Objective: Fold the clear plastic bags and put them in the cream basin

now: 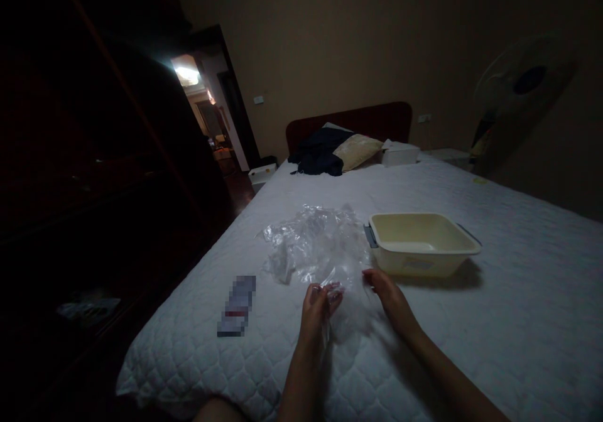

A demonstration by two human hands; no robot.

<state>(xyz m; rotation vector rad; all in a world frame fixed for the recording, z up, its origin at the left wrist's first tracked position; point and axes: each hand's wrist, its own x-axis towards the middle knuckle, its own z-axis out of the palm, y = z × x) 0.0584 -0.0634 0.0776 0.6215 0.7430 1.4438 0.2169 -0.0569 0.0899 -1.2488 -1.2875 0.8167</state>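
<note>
A heap of thin clear plastic bags [315,240] lies crumpled on the white quilted bed, with its near part drawn up between my hands. My left hand [318,302] has its fingers curled round one clear plastic bag [351,312]. At the right edge of that same bag, my right hand [384,290] is closed with thumb and fingers on the film, though the exact grip is dim. Just beyond my right hand stands a cream plastic basin [424,265] with grey handles, its visible inside bare.
The white quilted bedspread [518,321] spreads under everything. A blurred-out flat object [237,306] lies to the left. Dark cloth [323,152], a pillow [360,152] and a white box [400,155] rest by the headboard. A fan [527,80] stands at right.
</note>
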